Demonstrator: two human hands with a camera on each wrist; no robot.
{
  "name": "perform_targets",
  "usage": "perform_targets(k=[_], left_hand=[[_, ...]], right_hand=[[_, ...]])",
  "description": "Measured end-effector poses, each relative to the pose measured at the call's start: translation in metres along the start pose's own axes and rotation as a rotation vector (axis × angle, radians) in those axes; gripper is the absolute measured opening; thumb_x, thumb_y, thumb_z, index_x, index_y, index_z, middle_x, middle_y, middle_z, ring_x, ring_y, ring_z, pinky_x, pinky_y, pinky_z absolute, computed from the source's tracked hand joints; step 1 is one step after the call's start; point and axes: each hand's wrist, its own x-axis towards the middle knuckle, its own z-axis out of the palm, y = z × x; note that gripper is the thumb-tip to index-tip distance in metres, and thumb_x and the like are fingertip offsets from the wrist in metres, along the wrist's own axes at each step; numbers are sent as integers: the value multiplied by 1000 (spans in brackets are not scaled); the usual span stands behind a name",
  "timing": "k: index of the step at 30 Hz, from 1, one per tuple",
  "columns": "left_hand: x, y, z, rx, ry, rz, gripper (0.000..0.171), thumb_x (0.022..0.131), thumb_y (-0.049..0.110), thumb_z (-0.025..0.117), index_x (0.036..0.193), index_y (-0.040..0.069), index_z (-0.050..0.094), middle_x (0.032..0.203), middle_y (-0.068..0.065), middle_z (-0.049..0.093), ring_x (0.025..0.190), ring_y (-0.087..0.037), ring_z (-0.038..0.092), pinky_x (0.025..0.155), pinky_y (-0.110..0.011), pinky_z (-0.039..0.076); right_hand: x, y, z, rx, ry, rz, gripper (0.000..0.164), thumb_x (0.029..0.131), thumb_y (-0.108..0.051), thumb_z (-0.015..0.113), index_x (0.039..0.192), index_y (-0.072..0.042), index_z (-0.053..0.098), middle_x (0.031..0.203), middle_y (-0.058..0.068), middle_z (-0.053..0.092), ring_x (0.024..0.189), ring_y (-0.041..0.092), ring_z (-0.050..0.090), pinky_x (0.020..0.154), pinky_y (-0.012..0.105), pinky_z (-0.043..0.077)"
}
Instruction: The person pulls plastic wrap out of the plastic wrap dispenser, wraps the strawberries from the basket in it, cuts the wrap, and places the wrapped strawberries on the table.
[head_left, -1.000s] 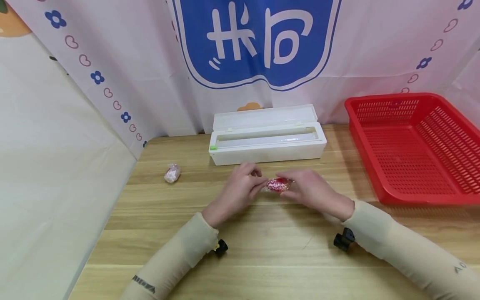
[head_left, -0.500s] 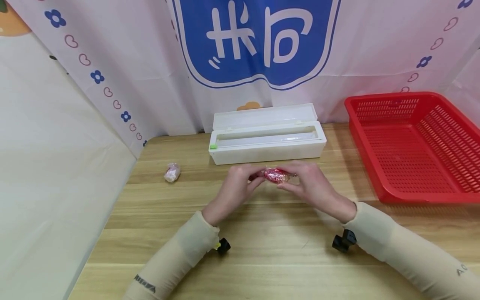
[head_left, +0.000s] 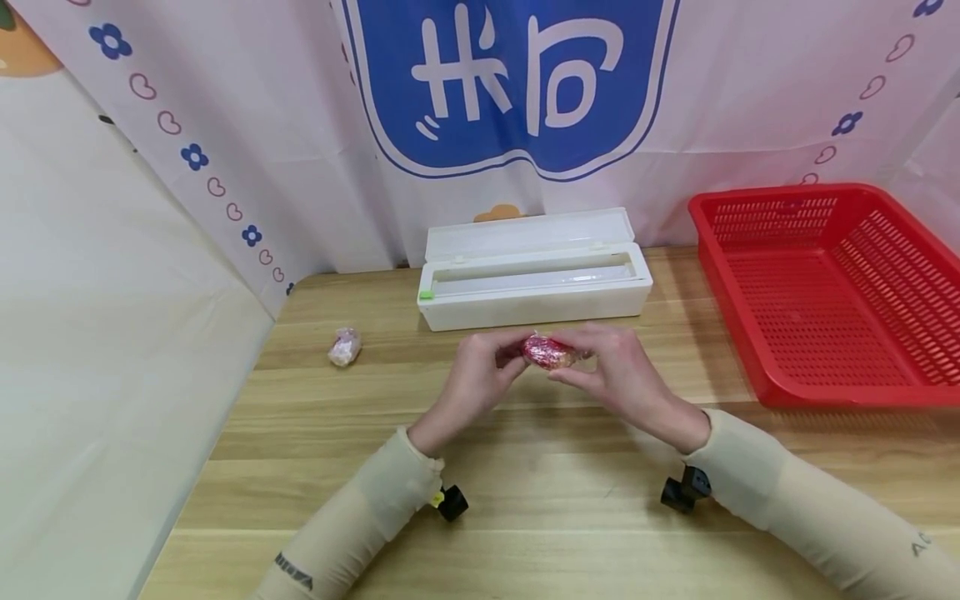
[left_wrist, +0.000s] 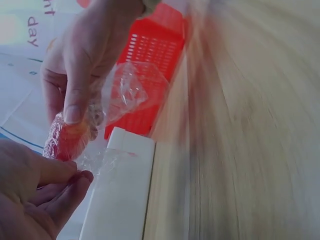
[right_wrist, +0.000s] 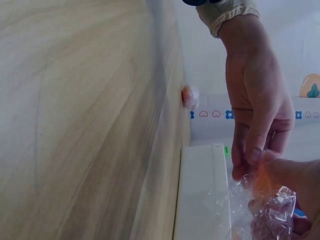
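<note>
A small red and orange piece (head_left: 547, 352) wrapped in crinkled clear cling film is held between both hands above the table, in front of the white box. My left hand (head_left: 476, 367) pinches its left end with thumb and fingers. From the right, my right hand (head_left: 618, 367) grips it, thumb on the near side and fingers over the far side. Loose film (left_wrist: 132, 85) sticks out past the right hand in the left wrist view. What the piece inside is, I cannot tell. Its underside is partly hidden by fingers.
Behind the hands stands a long white cling film dispenser (head_left: 536, 310), lid raised, a roll inside. Another small film-wrapped lump (head_left: 345, 347) lies on the table at left. A red plastic basket (head_left: 750, 333) sits at right. A printed curtain (head_left: 300, 125) hangs behind the table.
Both hands have lifted the wrapped piece and shifted it slightly away from me and left. The left fingers have closed in around its end. Dispenser, basket and left lump stay put.
</note>
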Motion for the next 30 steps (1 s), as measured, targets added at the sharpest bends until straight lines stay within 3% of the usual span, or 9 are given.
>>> perform_targets(k=[6, 9, 13, 16, 20, 25, 27, 30], left_hand=[[0, 0, 0, -349, -97, -109, 46, 84, 0, 66, 129, -2, 56, 124, -19, 64, 107, -22, 65, 85, -21, 54], [0, 0, 1, -465, -106, -167, 47, 85, 6, 68, 130, -2, 56, 125, -18, 63, 110, -23, 64, 87, -25, 54], [2, -2, 3, -485, -91, -191, 44, 87, 18, 69, 127, 0, 59, 122, -17, 65, 108, -23, 65, 86, -28, 56], [3, -4, 5, -482, -79, -191, 41, 88, 17, 68, 124, 1, 61, 119, -16, 66, 106, -22, 66, 85, -27, 56], [1, -8, 4, -549, -68, -220, 40, 86, 13, 70, 123, 2, 62, 119, -16, 66, 105, -22, 66, 87, -28, 55], [-1, -9, -1, -620, -91, -229, 42, 84, 14, 71, 124, 3, 62, 119, -16, 66, 106, -22, 66, 89, -31, 55], [-2, -7, -4, -636, -115, -212, 42, 84, 13, 71, 124, 3, 62, 119, -16, 66, 106, -22, 66, 89, -32, 55], [-4, -5, -7, -667, -160, -185, 41, 85, 13, 71, 124, 5, 62, 119, -15, 66, 105, -23, 66, 88, -33, 56]], right_hand=[[0, -2, 2, -13, 25, 14, 46, 74, -28, 80, 115, -9, 71, 103, 7, 74, 84, 14, 69, 72, 32, 58], [0, -2, 3, -23, 48, 15, 45, 72, -26, 82, 113, -9, 72, 100, 6, 74, 81, 13, 69, 70, 31, 57], [-1, -2, 5, -28, 58, 22, 45, 71, -26, 83, 111, -9, 73, 99, 5, 74, 83, 13, 68, 70, 31, 57], [0, -1, 5, -16, 11, 31, 48, 73, -28, 82, 114, -8, 71, 103, 7, 74, 87, 14, 68, 73, 32, 58], [4, -2, -5, 26, -67, 118, 42, 83, -33, 73, 120, -12, 69, 109, 5, 73, 87, 13, 68, 74, 32, 58], [12, 3, -22, 31, 2, 248, 28, 93, -29, 61, 115, -14, 70, 111, 6, 71, 93, 20, 67, 77, 39, 57], [16, 8, -27, 76, -16, 255, 28, 93, -25, 61, 117, -14, 69, 119, 7, 68, 105, 22, 63, 84, 43, 56], [19, 16, -30, 231, -137, 248, 34, 92, -23, 63, 125, -14, 64, 132, 8, 60, 119, 26, 56, 93, 46, 52]])
